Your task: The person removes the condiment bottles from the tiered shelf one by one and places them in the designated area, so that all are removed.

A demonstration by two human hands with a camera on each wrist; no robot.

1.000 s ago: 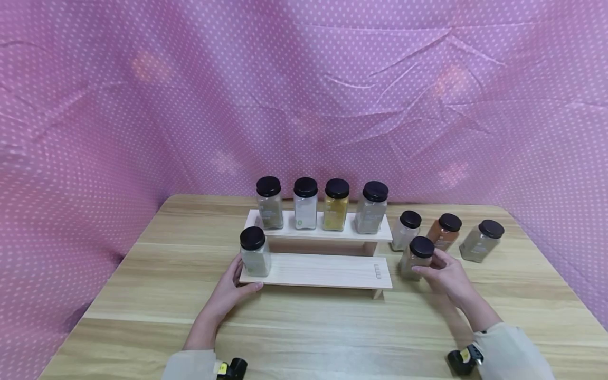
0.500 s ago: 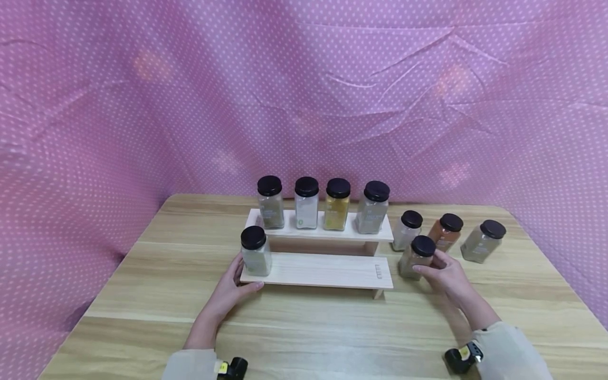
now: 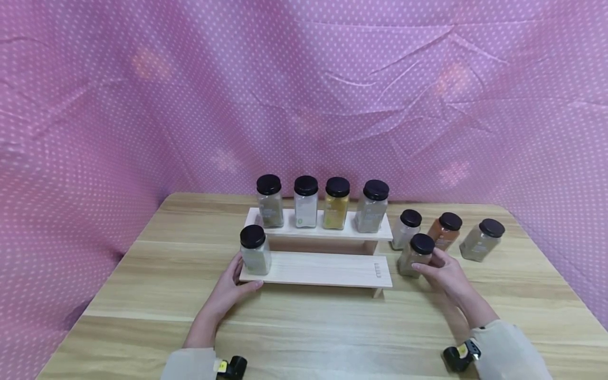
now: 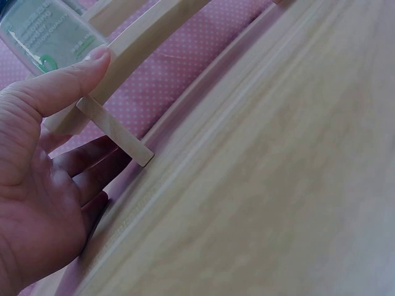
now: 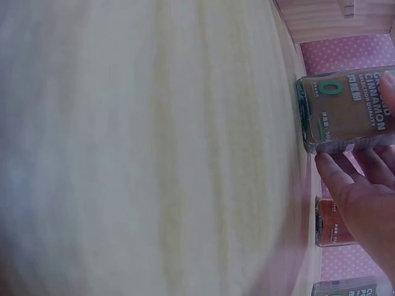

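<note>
My left hand (image 3: pixel 228 293) holds the left end of a two-step wooden spice rack (image 3: pixel 323 269). In the left wrist view its thumb lies on the front edge of the lower step, and the fingers reach behind the rack's leg (image 4: pixel 116 131). A jar of pale green powder (image 3: pixel 256 258) stands on that step just above this hand. To the right of the rack, my right hand (image 3: pixel 446 277) grips a black-lidded jar of ground cinnamon (image 5: pixel 342 117) between thumb and fingers. The cinnamon jar stands upright, close over the table; its label shows in the right wrist view.
Along the upper step stand several black-lidded jars, among them a white one (image 3: pixel 306 211) and a yellow one (image 3: pixel 335 211). Behind the right hand are a pale jar (image 3: pixel 405 235), an orange-red jar (image 3: pixel 442 236) and a grey-brown jar (image 3: pixel 477 247). Pink dotted cloth (image 3: pixel 304 105) hangs behind the table (image 3: pixel 332 338).
Hardly anything differs. The cinnamon jar and right hand have shifted very slightly to the left; the left hand stays at the rack's end.
</note>
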